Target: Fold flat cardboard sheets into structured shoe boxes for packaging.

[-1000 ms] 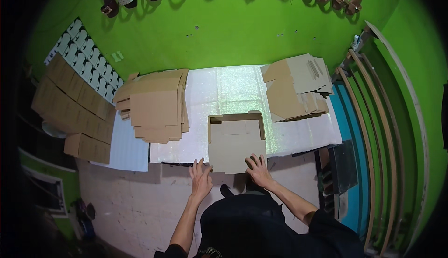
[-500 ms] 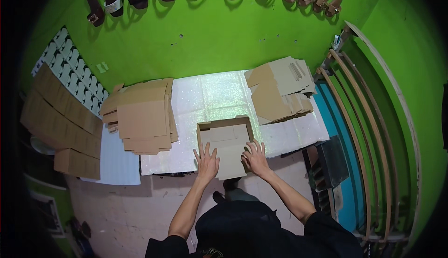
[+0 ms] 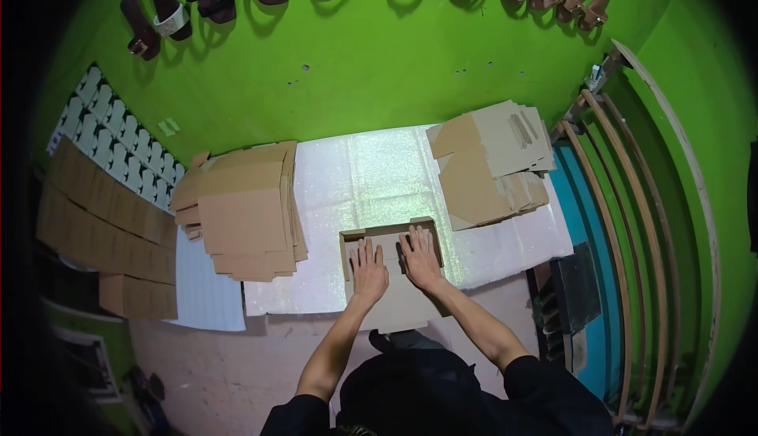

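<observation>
Both hands flat on box point(image 3: 392, 278), frame centre: left hand point(image 3: 369, 266) and right hand point(image 3: 419, 256) palms down, fingers point(image 3: 365, 245) straight, slightly spread, gripping nothing. Flat cardboard stacks point(image 3: 245, 215) either side.

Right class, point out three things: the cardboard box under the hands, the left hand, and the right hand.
cardboard box point(image 3: 399, 310): head view, bare flap nearest the person.
left hand point(image 3: 369, 266): head view, back of hand.
right hand point(image 3: 420, 261): head view, back of hand.

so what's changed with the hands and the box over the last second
Both hands slid forward from the near edge of the cardboard box: the left hand and right hand now lie flat on it, side by side. The box and the flat cardboard stacks at left and right stayed put.
</observation>
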The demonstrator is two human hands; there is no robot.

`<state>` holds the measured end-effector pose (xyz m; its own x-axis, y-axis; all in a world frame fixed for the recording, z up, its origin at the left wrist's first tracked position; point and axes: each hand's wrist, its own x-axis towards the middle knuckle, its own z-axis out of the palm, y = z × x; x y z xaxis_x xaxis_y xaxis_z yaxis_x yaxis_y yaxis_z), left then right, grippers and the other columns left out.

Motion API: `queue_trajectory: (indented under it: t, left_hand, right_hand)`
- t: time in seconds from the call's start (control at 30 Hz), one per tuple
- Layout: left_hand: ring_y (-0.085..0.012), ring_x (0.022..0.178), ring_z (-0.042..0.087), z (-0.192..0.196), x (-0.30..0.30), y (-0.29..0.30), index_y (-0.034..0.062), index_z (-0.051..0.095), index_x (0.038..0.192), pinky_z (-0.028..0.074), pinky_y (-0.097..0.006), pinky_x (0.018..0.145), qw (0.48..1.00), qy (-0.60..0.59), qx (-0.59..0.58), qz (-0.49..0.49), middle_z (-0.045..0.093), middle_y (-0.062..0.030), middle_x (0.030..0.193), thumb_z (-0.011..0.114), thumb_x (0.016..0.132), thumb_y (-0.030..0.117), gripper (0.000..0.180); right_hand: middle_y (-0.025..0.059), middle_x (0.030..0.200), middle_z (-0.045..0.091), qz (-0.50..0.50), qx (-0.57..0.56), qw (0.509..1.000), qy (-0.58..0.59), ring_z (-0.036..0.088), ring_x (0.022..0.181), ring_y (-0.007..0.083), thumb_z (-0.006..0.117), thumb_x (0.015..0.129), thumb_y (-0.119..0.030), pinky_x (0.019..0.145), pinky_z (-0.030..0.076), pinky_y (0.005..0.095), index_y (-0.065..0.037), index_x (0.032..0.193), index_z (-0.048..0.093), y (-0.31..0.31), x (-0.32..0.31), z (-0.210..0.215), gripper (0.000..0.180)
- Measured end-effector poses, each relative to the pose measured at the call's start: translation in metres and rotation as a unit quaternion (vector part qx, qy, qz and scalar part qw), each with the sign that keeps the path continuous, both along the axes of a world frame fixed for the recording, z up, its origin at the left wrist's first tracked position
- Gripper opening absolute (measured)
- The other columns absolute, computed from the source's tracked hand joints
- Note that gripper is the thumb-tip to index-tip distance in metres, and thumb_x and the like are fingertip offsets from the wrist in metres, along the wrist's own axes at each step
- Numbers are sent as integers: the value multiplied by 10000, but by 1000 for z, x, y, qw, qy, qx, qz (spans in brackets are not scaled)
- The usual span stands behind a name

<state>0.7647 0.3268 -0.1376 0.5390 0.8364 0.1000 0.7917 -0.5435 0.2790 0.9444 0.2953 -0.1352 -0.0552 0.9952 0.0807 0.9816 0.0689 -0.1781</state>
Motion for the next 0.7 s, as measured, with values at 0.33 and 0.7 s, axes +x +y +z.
queue_trajectory:
  t: [0.33,0.7]
  left_hand:
    - [-466,1495,191,10,4,35,-56,438,1450,110,-672,1183,998,50,27,20,280,-296,1576,607,843,176,672]
    - [-438,1486,231,-7,-9,59,-31,306,1534,140,-641,1198,998,56,-2,17,274,-242,1598,621,839,190,794]
  right_hand:
    - [272,1564,301,-47,13,998,27,227,1481,448,623,928,-226,1216,154,581,41,1522,291,24,18,-6,732]
    - [177,1612,296,-39,-20,995,91,213,1500,424,536,988,-312,1224,136,578,1,1561,265,23,34,0,707]
